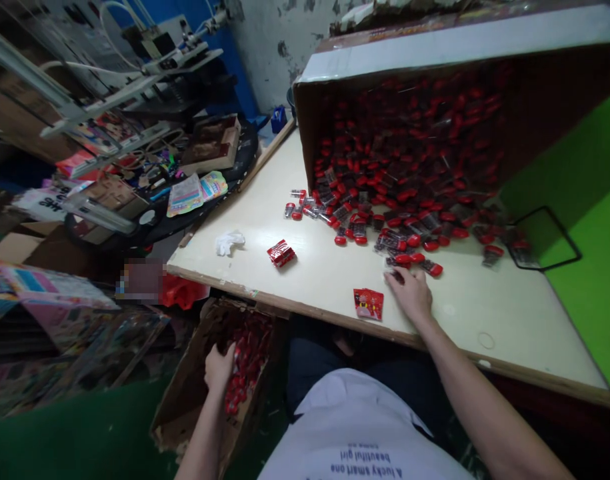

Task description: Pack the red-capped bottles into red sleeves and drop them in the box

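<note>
My left hand [219, 369] reaches down into a cardboard box [177, 407] below the table edge, over a heap of red-topped packs [249, 360]. Its fingers are curled, and whatever lies in them is hidden. On the table, my right hand [412, 297] pinches a small clear pack with dark contents [397, 275] at the near edge of a spill of red-capped clear packs [359, 230]. Red printed cards [369, 304] lie just left of that hand. Farther left is a small stack of red packets [281, 254].
A large tipped carton [385, 60] pours its packs onto the table [325, 287]. A crumpled white tissue [230, 243] lies at the left. A black wire frame [547, 237] stands at the right by a green surface. Machinery [135, 87] occupies the left side.
</note>
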Action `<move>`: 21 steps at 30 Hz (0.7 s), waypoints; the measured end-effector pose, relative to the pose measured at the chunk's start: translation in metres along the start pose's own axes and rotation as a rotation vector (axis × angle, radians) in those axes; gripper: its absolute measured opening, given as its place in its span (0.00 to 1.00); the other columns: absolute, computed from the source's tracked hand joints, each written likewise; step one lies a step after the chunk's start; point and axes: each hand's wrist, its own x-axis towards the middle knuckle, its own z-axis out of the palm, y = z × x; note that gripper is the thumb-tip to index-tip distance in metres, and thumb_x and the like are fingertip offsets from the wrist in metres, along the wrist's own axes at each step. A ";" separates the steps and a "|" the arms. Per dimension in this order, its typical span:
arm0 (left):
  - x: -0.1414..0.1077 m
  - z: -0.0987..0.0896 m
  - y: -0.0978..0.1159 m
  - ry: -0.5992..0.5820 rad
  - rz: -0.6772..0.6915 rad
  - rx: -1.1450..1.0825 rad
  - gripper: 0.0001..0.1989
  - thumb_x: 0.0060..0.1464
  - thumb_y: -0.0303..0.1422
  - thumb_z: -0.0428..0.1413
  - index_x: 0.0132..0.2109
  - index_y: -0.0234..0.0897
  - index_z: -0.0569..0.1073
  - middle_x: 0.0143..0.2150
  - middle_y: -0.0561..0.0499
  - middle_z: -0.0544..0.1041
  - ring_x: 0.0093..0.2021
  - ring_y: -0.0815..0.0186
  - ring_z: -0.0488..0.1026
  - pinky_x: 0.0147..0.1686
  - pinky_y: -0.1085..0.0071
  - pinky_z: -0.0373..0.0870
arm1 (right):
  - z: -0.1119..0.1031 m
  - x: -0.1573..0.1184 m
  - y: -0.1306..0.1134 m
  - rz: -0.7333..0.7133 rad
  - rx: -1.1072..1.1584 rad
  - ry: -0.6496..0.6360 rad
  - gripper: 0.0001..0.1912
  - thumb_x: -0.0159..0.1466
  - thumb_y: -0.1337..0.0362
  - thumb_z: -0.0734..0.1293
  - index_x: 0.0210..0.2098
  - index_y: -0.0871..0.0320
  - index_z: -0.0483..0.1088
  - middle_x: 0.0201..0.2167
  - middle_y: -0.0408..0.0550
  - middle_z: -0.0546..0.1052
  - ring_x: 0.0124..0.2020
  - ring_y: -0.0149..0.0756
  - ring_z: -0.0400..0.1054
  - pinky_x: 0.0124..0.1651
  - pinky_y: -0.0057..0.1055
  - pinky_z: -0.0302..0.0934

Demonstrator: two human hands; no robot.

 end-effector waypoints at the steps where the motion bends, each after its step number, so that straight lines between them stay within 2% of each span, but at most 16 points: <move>1: -0.005 0.002 0.017 0.011 0.070 -0.086 0.18 0.47 0.40 0.54 0.42 0.32 0.74 0.37 0.41 0.78 0.40 0.53 0.74 0.37 0.64 0.68 | 0.003 -0.002 -0.001 -0.015 0.023 0.002 0.21 0.58 0.47 0.62 0.45 0.50 0.72 0.35 0.48 0.64 0.33 0.40 0.63 0.36 0.36 0.60; 3: -0.024 0.009 0.067 -0.029 0.255 -0.360 0.17 0.50 0.42 0.51 0.40 0.34 0.75 0.39 0.43 0.78 0.40 0.58 0.74 0.40 0.68 0.66 | 0.005 -0.006 0.000 -0.077 0.087 0.029 0.18 0.58 0.50 0.63 0.41 0.52 0.74 0.36 0.49 0.63 0.36 0.41 0.63 0.41 0.37 0.60; 5: -0.053 0.022 0.127 -0.193 0.464 -0.493 0.17 0.52 0.44 0.50 0.35 0.36 0.75 0.34 0.46 0.78 0.35 0.61 0.73 0.37 0.69 0.66 | 0.006 -0.010 0.006 -0.157 0.140 0.056 0.13 0.57 0.54 0.65 0.35 0.55 0.75 0.39 0.50 0.62 0.41 0.42 0.62 0.47 0.38 0.59; 7: -0.085 0.040 0.182 -0.367 0.604 -0.465 0.18 0.51 0.47 0.51 0.31 0.36 0.75 0.30 0.46 0.77 0.32 0.62 0.72 0.34 0.69 0.64 | 0.004 -0.013 0.014 -0.214 0.179 0.060 0.10 0.57 0.59 0.65 0.32 0.56 0.75 0.41 0.51 0.62 0.44 0.42 0.61 0.51 0.38 0.57; 8: -0.099 0.050 0.205 -0.422 0.632 -0.409 0.18 0.48 0.48 0.53 0.31 0.37 0.75 0.30 0.46 0.76 0.31 0.61 0.71 0.33 0.69 0.63 | 0.003 -0.016 0.018 -0.227 0.199 0.055 0.09 0.56 0.61 0.64 0.33 0.56 0.75 0.43 0.52 0.61 0.46 0.42 0.61 0.52 0.39 0.56; 10: -0.123 0.071 0.236 -0.489 0.645 -0.276 0.17 0.44 0.48 0.57 0.29 0.37 0.75 0.29 0.45 0.76 0.31 0.60 0.71 0.33 0.68 0.61 | 0.001 -0.021 0.025 -0.210 0.234 0.040 0.12 0.55 0.62 0.65 0.38 0.56 0.74 0.44 0.52 0.62 0.48 0.43 0.61 0.54 0.39 0.56; 12: -0.135 0.088 0.250 -0.517 0.618 -0.207 0.14 0.41 0.45 0.59 0.28 0.39 0.74 0.29 0.45 0.76 0.31 0.60 0.70 0.32 0.68 0.60 | 0.000 -0.027 0.033 -0.138 0.265 0.009 0.21 0.52 0.62 0.67 0.46 0.56 0.71 0.44 0.52 0.64 0.46 0.43 0.63 0.53 0.41 0.58; 15: -0.137 0.102 0.252 -0.588 0.526 -0.280 0.09 0.42 0.40 0.60 0.24 0.39 0.73 0.24 0.48 0.74 0.28 0.63 0.68 0.29 0.70 0.57 | 0.000 -0.038 0.038 0.016 0.405 -0.078 0.30 0.49 0.60 0.70 0.52 0.58 0.65 0.41 0.51 0.70 0.39 0.41 0.68 0.48 0.43 0.62; 17: -0.132 0.106 0.248 -0.642 0.496 -0.352 0.10 0.43 0.38 0.59 0.21 0.38 0.71 0.20 0.51 0.70 0.24 0.66 0.65 0.26 0.71 0.54 | 0.002 -0.047 0.035 0.079 0.581 -0.147 0.30 0.50 0.57 0.70 0.51 0.59 0.64 0.40 0.51 0.73 0.39 0.41 0.69 0.46 0.43 0.63; 19: -0.127 0.106 0.244 -0.672 0.512 -0.385 0.13 0.45 0.38 0.57 0.19 0.37 0.69 0.16 0.54 0.66 0.21 0.69 0.61 0.24 0.72 0.52 | 0.005 -0.056 0.025 0.072 0.717 -0.209 0.29 0.52 0.56 0.69 0.51 0.59 0.64 0.41 0.52 0.74 0.40 0.41 0.70 0.45 0.42 0.64; 21: -0.123 0.105 0.241 -0.693 0.531 -0.401 0.14 0.46 0.37 0.56 0.18 0.37 0.69 0.15 0.55 0.63 0.21 0.70 0.59 0.24 0.72 0.50 | 0.006 -0.064 0.010 -0.006 0.685 -0.229 0.26 0.53 0.56 0.68 0.50 0.58 0.65 0.42 0.52 0.74 0.41 0.41 0.70 0.46 0.41 0.64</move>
